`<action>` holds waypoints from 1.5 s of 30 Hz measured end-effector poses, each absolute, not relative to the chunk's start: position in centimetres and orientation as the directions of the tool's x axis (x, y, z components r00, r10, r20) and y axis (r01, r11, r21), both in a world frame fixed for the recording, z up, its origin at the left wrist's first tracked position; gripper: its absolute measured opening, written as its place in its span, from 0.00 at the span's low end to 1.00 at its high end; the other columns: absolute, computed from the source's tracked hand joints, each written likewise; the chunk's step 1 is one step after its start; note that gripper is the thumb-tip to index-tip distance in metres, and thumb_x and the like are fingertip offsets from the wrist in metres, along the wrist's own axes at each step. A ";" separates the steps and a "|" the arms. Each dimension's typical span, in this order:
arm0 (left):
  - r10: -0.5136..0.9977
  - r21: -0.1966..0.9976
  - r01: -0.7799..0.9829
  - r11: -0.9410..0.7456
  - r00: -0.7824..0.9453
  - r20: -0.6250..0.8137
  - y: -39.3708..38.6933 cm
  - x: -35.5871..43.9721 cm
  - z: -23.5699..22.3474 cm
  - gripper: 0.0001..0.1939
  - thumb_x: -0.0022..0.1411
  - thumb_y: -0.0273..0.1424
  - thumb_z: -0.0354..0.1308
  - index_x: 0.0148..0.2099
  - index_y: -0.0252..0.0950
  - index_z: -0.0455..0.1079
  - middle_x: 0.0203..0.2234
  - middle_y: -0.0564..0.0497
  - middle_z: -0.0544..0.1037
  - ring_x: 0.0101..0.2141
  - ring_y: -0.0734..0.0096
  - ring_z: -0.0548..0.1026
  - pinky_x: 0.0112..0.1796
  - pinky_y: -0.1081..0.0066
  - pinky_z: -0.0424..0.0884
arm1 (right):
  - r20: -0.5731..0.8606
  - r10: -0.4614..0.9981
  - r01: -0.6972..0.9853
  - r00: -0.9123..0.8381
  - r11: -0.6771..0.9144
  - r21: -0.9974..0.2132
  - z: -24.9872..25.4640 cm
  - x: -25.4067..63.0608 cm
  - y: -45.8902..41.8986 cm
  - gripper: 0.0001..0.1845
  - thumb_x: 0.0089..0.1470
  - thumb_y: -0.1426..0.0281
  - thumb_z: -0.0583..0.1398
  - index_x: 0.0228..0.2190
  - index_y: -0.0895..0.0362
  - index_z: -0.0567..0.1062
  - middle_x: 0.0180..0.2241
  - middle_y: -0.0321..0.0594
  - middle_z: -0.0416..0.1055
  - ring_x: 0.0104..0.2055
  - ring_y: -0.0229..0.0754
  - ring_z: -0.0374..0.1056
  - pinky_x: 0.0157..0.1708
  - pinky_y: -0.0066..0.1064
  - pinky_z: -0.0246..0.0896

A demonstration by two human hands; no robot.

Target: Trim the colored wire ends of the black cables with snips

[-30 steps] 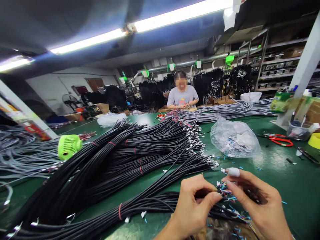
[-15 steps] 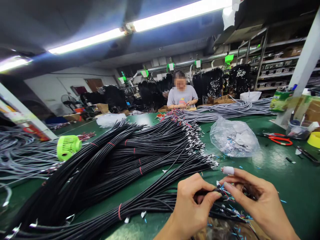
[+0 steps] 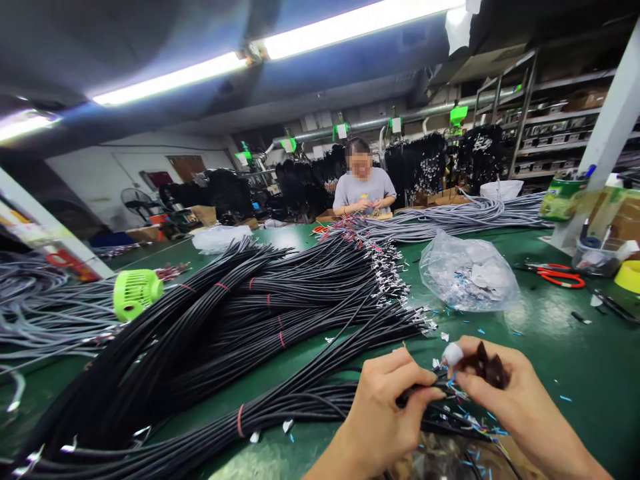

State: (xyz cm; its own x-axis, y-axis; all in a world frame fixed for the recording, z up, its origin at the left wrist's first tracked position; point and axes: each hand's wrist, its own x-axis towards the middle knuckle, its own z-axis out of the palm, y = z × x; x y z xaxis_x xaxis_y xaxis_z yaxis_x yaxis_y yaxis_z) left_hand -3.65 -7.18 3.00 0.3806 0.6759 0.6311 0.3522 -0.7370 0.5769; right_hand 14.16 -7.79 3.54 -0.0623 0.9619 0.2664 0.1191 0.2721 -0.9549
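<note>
My left hand is closed around a black cable near its stripped end, thumb pressed against the forefinger. At that end, my right hand pinches the thin coloured wires, a blue one among them. White tape wraps one of its fingertips. A dark brown object with two pointed parts rests in the right palm; its kind is unclear. Under both hands lie more black cable ends with bared coloured wires. A bundle of black cables, tied with a red band, runs in from the left.
Large black cable bundles cover the left of the green table. Behind my hands are a clear plastic bag with scraps and red-handled pliers. A green fan stands left. Across the table sits a person beside grey cables.
The right fingers have curled in from a spread pose and closed on the wires. The dark object now shows more plainly in that palm. The left hand keeps its hold.
</note>
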 end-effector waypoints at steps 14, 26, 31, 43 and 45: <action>0.750 0.753 0.189 -0.630 0.399 0.527 -7.1 -4.0 3.6 0.14 0.62 0.35 0.56 0.29 0.32 0.75 0.20 0.49 0.73 0.23 0.72 0.67 0.26 0.73 0.59 | 0.078 0.997 -0.107 -0.004 0.077 -0.991 3.5 12.6 -8.2 0.11 0.38 0.66 0.68 0.27 0.58 0.77 0.20 0.35 0.74 0.22 0.36 0.68 0.23 0.24 0.62; 0.809 0.791 0.204 -0.576 0.277 0.518 -7.2 -3.7 3.4 0.11 0.57 0.32 0.59 0.26 0.30 0.74 0.18 0.51 0.69 0.21 0.75 0.64 0.23 0.75 0.57 | 0.317 0.939 0.061 0.131 0.312 -0.948 2.8 12.6 -8.9 0.09 0.41 0.68 0.67 0.30 0.54 0.80 0.25 0.36 0.78 0.23 0.38 0.70 0.21 0.25 0.64; 0.825 0.788 0.246 -0.564 0.200 0.528 -7.5 -3.5 3.5 0.10 0.56 0.31 0.60 0.26 0.29 0.74 0.18 0.50 0.70 0.21 0.74 0.66 0.23 0.76 0.59 | 0.433 0.871 0.198 0.232 0.394 -0.898 2.7 12.2 -9.2 0.10 0.44 0.70 0.65 0.34 0.52 0.79 0.24 0.34 0.78 0.20 0.36 0.69 0.16 0.24 0.60; 0.832 0.794 0.247 -0.555 0.186 0.523 -7.6 -3.3 3.0 0.08 0.55 0.29 0.61 0.26 0.30 0.74 0.18 0.51 0.71 0.21 0.75 0.67 0.23 0.77 0.60 | 0.691 0.720 0.374 0.064 0.625 -0.685 2.0 13.1 -9.3 0.16 0.49 0.76 0.62 0.40 0.47 0.76 0.29 0.32 0.80 0.26 0.38 0.76 0.22 0.20 0.69; 0.843 0.811 0.234 -0.537 0.189 0.504 -7.5 -3.4 3.0 0.08 0.55 0.29 0.60 0.26 0.30 0.74 0.18 0.51 0.71 0.21 0.75 0.67 0.23 0.77 0.60 | 0.740 0.672 0.427 0.023 0.663 -0.615 2.1 13.2 -9.2 0.18 0.49 0.78 0.62 0.41 0.48 0.76 0.31 0.32 0.80 0.27 0.38 0.77 0.24 0.19 0.70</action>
